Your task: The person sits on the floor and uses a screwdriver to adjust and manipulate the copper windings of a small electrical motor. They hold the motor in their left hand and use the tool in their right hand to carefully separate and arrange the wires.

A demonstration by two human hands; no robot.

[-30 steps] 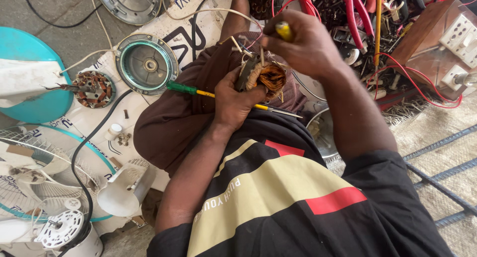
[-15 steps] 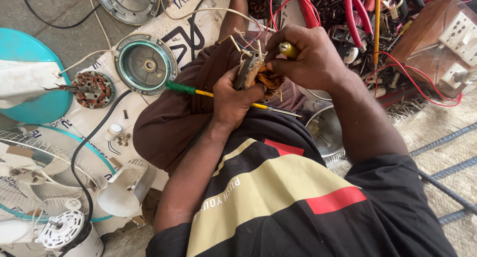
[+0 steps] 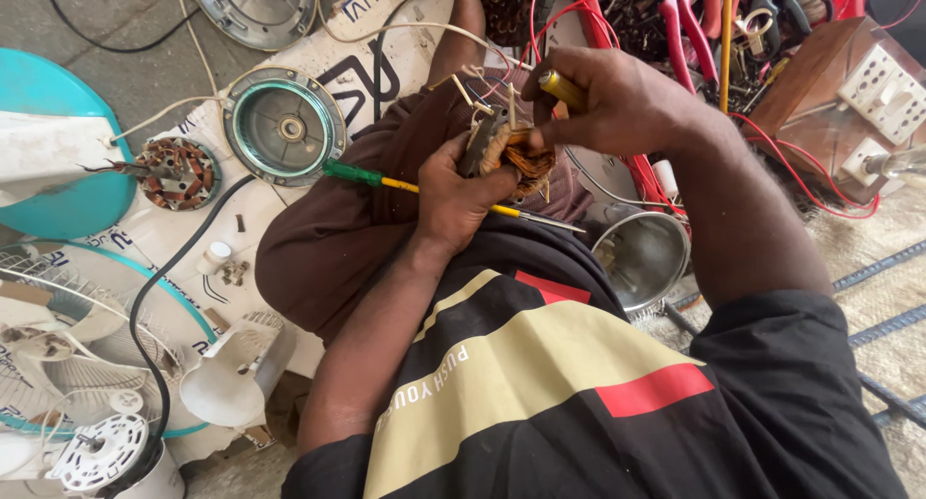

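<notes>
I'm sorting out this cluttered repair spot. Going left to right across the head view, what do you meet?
Teal round fan base → copper-wound motor stator on the mat → round green-rimmed metal motor housing → left hand holding a copper coil stator → right hand → shiny steel bowl → white socket board.

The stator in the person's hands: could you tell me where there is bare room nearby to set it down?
Free patches: the white sheet between the round motor cover and the raised knee, and the grey floor at upper left. Crowded: the red-wire tool pile beyond the right hand, and the fan parts at lower left. The left hand holds the stator.
</notes>
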